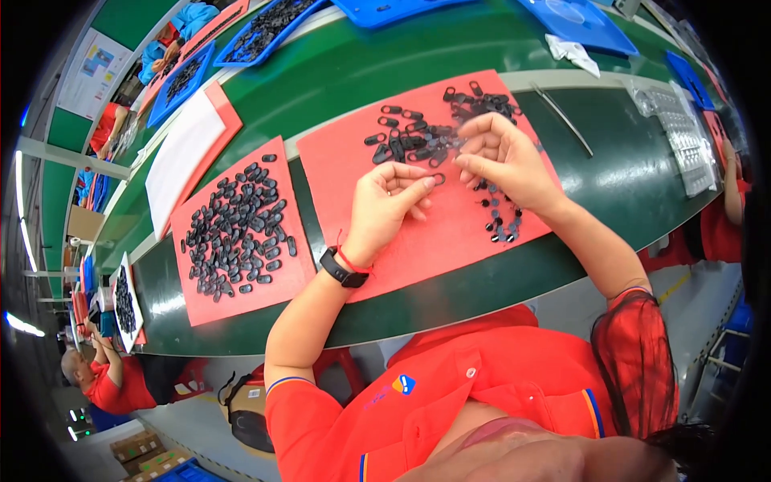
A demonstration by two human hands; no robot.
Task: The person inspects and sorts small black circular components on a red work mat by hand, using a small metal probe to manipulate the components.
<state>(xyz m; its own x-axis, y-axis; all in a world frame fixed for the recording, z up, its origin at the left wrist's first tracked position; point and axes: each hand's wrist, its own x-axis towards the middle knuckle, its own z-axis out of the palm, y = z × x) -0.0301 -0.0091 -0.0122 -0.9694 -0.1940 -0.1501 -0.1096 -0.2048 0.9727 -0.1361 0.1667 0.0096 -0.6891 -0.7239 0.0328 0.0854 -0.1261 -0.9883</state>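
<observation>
Nearest the body, the rim of the green desk (522, 283) curves across the foreground. A broad pink mat (385, 261) lies on it, its plain surface showing below the hands and to the left of the left wrist, which wears a black watch (343, 267). Beneath the right forearm, small dark discs (495, 215) form a loose cluster near the mat's right edge.

Above mid-mat, the left hand (391, 201) has thumb and forefinger closed on a small black loop (438, 178), its other fingers curled. The loop projects rightward from the pinch, its long axis running roughly across the mat, toward the right hand (502, 157). Only a narrow gap parts it from the right thumb, which lies just beyond and to its right. The right hand is loosely curled; whether its fingertips grip anything cannot be told.

Beyond the hands, black looped pieces (397, 138) crowd the mat's far part, limiting room there. To the left, a separate mat (197, 309) bears many black oval pieces (237, 233). To the right, a thin metal rod (566, 120) lies on the desk; farther off are a crumpled white cloth (572, 53) and blue trays (267, 34).
</observation>
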